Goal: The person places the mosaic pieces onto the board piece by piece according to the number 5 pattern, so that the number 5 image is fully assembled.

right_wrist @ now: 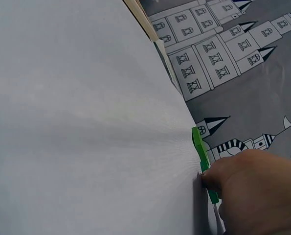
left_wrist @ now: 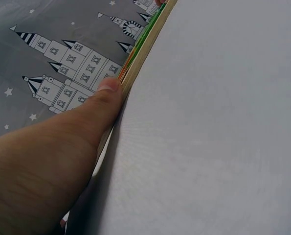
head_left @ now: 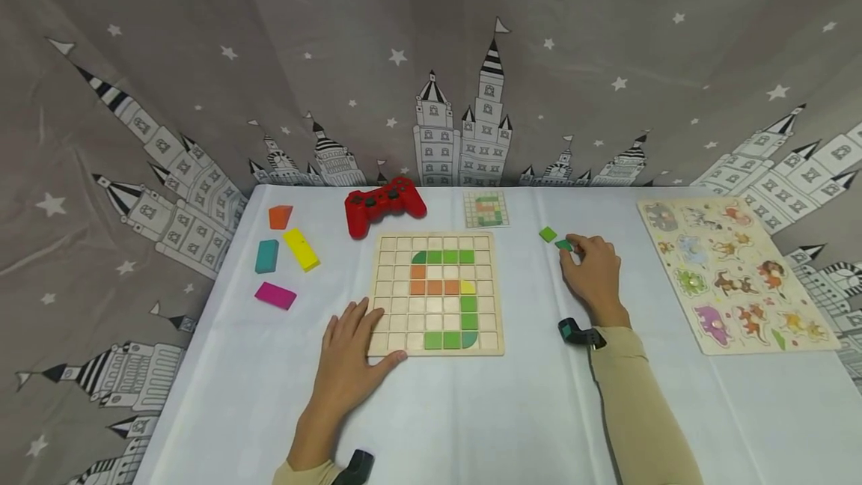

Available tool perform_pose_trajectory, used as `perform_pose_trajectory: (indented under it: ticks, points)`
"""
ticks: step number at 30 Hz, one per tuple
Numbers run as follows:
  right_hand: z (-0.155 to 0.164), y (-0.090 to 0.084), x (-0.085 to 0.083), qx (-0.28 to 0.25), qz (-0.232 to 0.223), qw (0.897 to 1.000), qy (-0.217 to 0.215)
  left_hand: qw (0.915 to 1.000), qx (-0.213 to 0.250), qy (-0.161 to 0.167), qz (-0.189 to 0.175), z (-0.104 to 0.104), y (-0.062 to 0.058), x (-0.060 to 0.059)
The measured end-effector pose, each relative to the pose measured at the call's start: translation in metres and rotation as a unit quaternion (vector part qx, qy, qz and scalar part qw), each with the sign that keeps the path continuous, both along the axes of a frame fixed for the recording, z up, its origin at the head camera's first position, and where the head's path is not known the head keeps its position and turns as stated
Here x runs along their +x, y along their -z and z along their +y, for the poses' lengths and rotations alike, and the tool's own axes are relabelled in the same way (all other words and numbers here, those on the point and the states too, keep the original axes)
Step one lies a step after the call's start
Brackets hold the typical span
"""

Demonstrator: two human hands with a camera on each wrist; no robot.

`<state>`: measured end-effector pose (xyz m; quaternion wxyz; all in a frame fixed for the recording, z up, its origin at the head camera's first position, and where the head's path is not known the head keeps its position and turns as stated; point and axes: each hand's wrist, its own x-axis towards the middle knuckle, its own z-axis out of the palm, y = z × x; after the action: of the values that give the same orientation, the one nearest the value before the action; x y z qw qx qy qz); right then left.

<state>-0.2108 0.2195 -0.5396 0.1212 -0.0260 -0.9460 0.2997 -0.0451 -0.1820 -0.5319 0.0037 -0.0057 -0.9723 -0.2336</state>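
My left hand (head_left: 349, 365) rests at the lower left corner of a wooden grid board (head_left: 397, 320), fingers spread, with the thumb along its front edge. Green tiles (head_left: 450, 257), orange tiles (head_left: 435, 287), a yellow tile (head_left: 468, 287) and teal rounded tiles (head_left: 469, 340) lie in the board's cells. To the right of the board, my right hand (head_left: 595, 275) pinches a dark green tile (head_left: 564, 245) between thumb and fingers, at the tabletop. Just beyond it lies a lighter green square tile (head_left: 548, 234). In the right wrist view the fingers partly hide the pinched tile.
A small pattern card (head_left: 486, 209) lies behind the board, beside a red game controller (head_left: 385, 205). Orange (head_left: 280, 217), yellow (head_left: 301, 249), teal (head_left: 266, 256) and magenta (head_left: 275, 296) blocks are at the left. An animal puzzle board (head_left: 734, 275) lies at the right.
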Motion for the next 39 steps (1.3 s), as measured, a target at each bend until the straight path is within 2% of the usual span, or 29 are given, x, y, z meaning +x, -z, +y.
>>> perform_pose_trajectory:
  ticks: [11, 23, 32, 39]
  points:
    - [0.0, 0.005, 0.004, 0.012, -0.016, 1.0, 0.011, 1.0, 0.003, -0.002, -0.006, -0.001, -0.001, 0.002]
    - [-0.005, 0.001, 0.012, 0.024, -0.005, 1.0, -0.002, 1.0, 0.001, -0.001, 0.004, 0.0, -0.001, 0.001]
    - [-0.047, -0.003, 0.032, 0.006, 0.041, 0.997, -0.069, 1.0, -0.004, -0.001, 0.006, -0.001, -0.001, 0.0]
    - [-0.089, -0.006, 0.056, 0.003, 0.086, 0.986, -0.144, 1.0, 0.001, 0.001, -0.001, 0.0, -0.001, 0.0]
